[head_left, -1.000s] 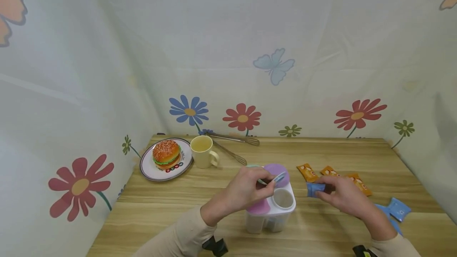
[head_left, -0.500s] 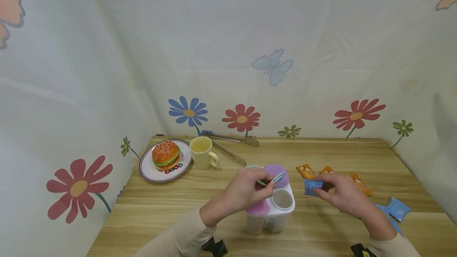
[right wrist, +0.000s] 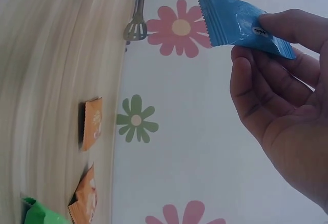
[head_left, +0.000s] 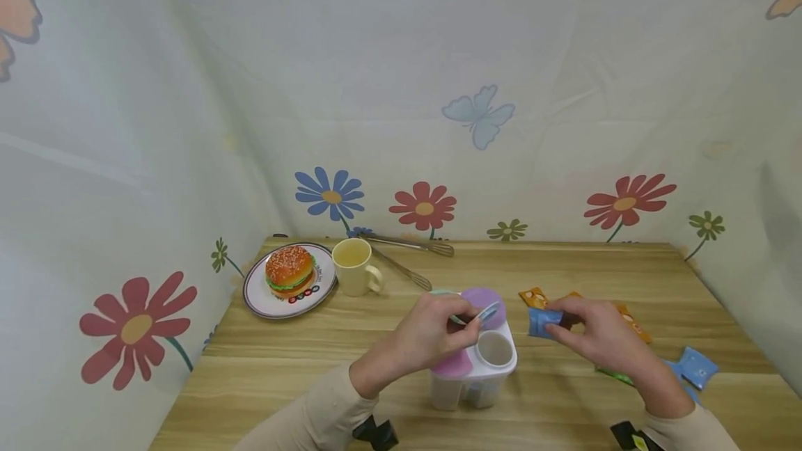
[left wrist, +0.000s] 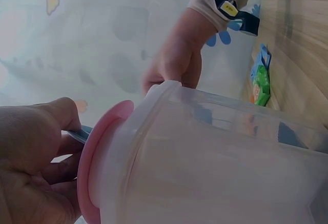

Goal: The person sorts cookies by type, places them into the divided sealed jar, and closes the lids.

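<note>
A clear plastic storage canister with a white top stands on the table, one round opening uncovered. A purple lid and a pink lid cover other openings; a green edge shows behind my left hand. My left hand pinches a light blue round lid just above the canister. To the right of the canister, my right hand holds a small blue snack packet between thumb and fingers. In the right wrist view the blue packet appears sealed, with crimped ends.
Several orange packets lie behind my right hand. Blue packets and a green one are near my right forearm. A plate with a toy hamburger, a yellow mug and metal whisks stand at the back left.
My right hand has moved slightly left and up with the blue packet, closer to the canister, uncovering a green packet by the forearm. My left hand and the light blue lid stay in place.
</note>
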Motion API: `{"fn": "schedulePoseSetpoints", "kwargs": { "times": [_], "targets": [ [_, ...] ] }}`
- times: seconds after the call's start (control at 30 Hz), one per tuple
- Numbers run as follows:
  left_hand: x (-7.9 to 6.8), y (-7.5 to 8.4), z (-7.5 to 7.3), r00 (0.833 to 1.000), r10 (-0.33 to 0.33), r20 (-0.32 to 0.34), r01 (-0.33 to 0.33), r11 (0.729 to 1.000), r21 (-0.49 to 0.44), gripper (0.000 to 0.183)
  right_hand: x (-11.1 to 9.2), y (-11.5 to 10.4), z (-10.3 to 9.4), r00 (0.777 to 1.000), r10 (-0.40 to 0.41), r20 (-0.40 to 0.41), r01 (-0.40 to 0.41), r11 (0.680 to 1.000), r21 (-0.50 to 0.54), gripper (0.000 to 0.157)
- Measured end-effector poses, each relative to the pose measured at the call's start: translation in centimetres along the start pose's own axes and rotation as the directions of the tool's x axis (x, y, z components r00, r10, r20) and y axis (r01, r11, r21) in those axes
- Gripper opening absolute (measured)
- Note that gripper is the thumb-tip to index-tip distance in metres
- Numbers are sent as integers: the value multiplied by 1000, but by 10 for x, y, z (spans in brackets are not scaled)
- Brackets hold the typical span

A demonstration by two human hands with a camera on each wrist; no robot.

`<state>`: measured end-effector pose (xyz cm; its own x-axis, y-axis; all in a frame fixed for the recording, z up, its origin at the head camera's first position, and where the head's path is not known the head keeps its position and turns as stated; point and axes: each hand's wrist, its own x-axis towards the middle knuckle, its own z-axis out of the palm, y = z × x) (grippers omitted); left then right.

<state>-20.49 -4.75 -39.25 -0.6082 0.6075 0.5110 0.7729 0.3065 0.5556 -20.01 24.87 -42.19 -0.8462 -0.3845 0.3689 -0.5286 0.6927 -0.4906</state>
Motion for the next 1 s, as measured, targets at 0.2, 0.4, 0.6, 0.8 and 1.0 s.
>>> {"fn": "schedulePoseSetpoints", "kwargs": {
  "times": [0.2, 0.4, 0.6, 0.8, 1.0],
  "targets": [
    [2, -1, 0, 1000, 12, -7, -12, 1000, -1, 4, 4, -8, -5, 1000, -8, 3, 8, 999, 31, 17],
    [2, 0, -1, 1000, -1, -7, 1, 1000, -5, 4, 6, -15, -8, 999, -34, -13, 34, 999, 24, 18],
    [2, 1, -1, 1000, -13, -1, 13, 1000, -2, 4, 6, -21, -9, 998, -48, -42, 48, 999, 13, 20],
    [0, 0, 1, 1000, -8, -8, 8, 1000, -3, 4, 5, -26, -10, 993, -89, -73, 91, 996, 27, 21],
    [-1, -1, 2, 1000, 1, -14, -1, 1000, -4, 4, 6, -29, -11, 988, -123, -93, 125, 992, 24, 24]
  ]
}}
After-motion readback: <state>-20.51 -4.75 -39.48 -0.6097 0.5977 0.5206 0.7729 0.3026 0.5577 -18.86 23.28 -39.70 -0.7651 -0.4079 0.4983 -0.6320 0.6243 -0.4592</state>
